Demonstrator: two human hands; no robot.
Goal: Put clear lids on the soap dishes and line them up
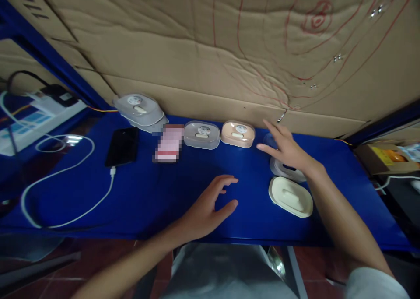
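Your hands over soap cases on the blue counter point(147, 194)

Your right hand point(287, 152), fingers spread wide, rests on a pale oval case point(282, 169) at 3 o'clock, hiding most of it; whether it grips, you cannot tell. A cream lidded case point(290, 196) sits just below, in full view. Your left hand point(206, 209) hovers loosely open, empty, at 6 o'clock.

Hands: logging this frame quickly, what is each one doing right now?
Left hand: open, fingers curled, holding nothing, over the blue table.
Right hand: open, fingers spread, over a white dish, holding nothing.
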